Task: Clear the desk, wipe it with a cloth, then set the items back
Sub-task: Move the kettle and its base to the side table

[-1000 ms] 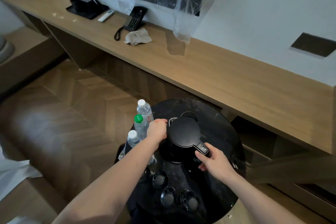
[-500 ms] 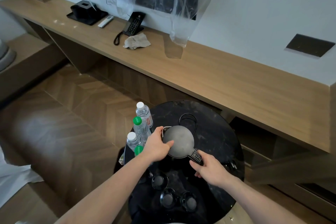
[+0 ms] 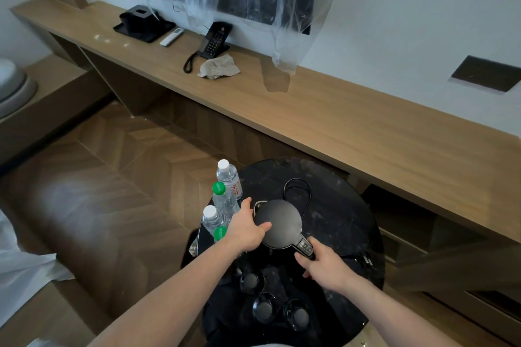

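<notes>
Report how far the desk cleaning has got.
Partly cleared: the long wooden desk is bare on its right stretch, and the water bottles and black cups stand on the round black marble table. In hand: the left hand and right hand hold the round black kettle base. Left: the black telephone, black tray and white remote; the beige cloth lies unused.

You have four water bottles [image 3: 227,177] on the round table; three black cups [image 3: 265,309]; one kettle [image 3: 279,223]; on the desk [image 3: 352,132], one phone [image 3: 214,40]; one cloth [image 3: 218,66]; one remote [image 3: 172,36]; one tray [image 3: 143,29].
</notes>
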Available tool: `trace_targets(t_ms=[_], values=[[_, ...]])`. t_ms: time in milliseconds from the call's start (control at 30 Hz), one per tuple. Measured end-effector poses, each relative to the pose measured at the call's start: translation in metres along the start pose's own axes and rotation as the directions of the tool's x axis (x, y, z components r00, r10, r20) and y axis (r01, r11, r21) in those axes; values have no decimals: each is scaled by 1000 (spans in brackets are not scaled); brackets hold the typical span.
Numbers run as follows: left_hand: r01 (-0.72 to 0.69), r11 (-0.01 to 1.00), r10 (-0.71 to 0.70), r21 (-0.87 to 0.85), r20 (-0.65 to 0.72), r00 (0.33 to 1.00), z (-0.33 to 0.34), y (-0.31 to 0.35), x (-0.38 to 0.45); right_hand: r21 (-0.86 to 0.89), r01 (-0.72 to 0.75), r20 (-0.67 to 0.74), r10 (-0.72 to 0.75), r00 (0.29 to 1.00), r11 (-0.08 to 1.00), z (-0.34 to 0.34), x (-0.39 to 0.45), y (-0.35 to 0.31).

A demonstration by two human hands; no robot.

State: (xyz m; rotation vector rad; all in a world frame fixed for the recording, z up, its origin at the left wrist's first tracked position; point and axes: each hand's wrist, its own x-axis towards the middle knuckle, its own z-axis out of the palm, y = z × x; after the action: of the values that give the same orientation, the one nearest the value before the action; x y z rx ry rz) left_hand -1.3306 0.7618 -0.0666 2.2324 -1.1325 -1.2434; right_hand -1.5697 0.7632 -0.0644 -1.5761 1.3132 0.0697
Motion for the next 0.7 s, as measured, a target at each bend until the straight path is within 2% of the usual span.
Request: trace_targets(t_ms=[133,267,367,433,533,700], values=[[-39,992,44,119,-44,998,1,7,-19,21,-22,7,22,1000,1000,3,0,0],[-132,990,133,48,-21,991,-17,18,-60,-22,-50,-58,49,997,999,3,-7,-2],[-288,956,288,-46,-20,958,-51,25,-103,-171,-70,-160,42,986,983,-1,-25,-18],[-431,900,435,59,-100,895,-83,22,-124,-223,-74,-232,21,972,972,-2,-42,-41],[-536,807,578,247,-151,802,-137,5,-137,-222,26,-281,-89,956,975,-1,-63,-89],[-508,772,613,383,-237,754,-225,-37,-143,-275,239,-236,-306,922,931,18,-81,-189]])
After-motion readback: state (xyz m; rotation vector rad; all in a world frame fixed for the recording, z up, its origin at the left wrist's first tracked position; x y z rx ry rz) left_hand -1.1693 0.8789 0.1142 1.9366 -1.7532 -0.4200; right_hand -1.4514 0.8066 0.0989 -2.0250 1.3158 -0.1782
